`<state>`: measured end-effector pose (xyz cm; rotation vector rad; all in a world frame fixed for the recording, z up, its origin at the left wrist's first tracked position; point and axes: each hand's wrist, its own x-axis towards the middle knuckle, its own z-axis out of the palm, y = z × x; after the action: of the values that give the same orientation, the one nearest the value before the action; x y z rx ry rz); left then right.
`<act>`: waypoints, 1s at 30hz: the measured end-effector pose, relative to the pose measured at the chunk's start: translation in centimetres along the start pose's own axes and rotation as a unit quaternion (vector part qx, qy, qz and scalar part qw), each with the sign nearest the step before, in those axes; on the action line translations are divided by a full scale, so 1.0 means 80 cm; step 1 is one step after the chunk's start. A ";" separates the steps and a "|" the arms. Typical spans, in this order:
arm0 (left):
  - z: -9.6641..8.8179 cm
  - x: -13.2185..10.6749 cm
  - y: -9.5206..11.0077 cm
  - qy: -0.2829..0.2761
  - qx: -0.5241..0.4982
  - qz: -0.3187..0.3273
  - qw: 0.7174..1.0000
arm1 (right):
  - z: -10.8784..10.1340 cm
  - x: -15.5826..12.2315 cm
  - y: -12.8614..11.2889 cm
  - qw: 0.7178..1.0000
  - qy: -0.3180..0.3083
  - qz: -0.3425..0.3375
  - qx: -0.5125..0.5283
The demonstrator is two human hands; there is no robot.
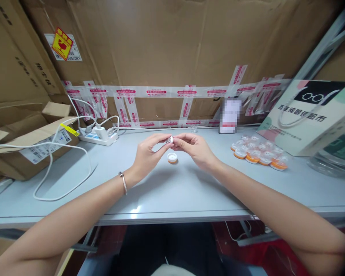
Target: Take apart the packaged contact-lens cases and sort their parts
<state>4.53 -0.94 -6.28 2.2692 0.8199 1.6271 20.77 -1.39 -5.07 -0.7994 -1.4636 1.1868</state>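
Both hands meet above the middle of the table, fingertips pinched on a small white piece point(170, 139). My left hand point(148, 153) grips it from the left, thumb and index finger closed, with a silvery bangle on the wrist. From the other side my right hand point(196, 148) pinches it too. The fingers hide part of the piece, so its exact kind is unclear. Just below them, a round white cap-like base point(172, 157) with an orange lower edge sits on the table, untouched. Several similar orange-and-white bases with clear tops point(258, 152) stand grouped at the right.
A phone point(230, 116) leans upright at the back. The paper bag point(307, 115) and a clear plastic container point(333, 157) stand at right. At left are an open cardboard box point(25, 145), a power strip point(100, 137) and a looping white cable point(89, 168). Large cartons point(161, 46) wall off the back.
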 end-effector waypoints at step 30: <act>0.004 -0.003 -0.023 -0.040 0.070 0.099 0.992 | -0.005 0.002 0.011 0.998 -0.002 0.031 -0.057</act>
<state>4.19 0.44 -7.49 2.5690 0.7295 1.5912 21.03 -0.91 -5.86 -0.9261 -1.5297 1.1602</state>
